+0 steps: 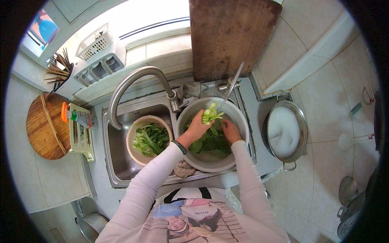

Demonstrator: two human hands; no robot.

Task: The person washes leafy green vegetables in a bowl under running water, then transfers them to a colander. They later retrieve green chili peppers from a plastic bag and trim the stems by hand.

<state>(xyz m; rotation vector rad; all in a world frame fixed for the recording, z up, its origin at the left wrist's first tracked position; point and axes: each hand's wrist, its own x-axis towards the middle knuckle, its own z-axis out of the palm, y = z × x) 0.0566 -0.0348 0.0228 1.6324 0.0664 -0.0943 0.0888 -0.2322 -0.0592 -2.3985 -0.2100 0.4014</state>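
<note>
My left hand (197, 128) grips a bunch of leafy greens (211, 114) by the pale stem ends, over a large grey basin (199, 165) of water. Green leaves hang from that bunch into the water, where more leaves (209, 145) lie. At the basin's right side, my right hand (231, 131) reaches down beside the leaves; its fingertips are partly hidden, so I cannot tell whether it holds any. A thin stream from a metal tap (229, 86) appears to run in at the back. In the left sink bowl, a pale pink colander (130, 142) holds more greens (152, 138).
A curved steel faucet (146, 71) arches over the left sink bowl (117, 164). Behind stands a large wooden board (231, 39). Right of the sink is a metal pot (304, 136) with whitish contents; a round wooden board (39, 130) and a bottle (83, 118) are at left.
</note>
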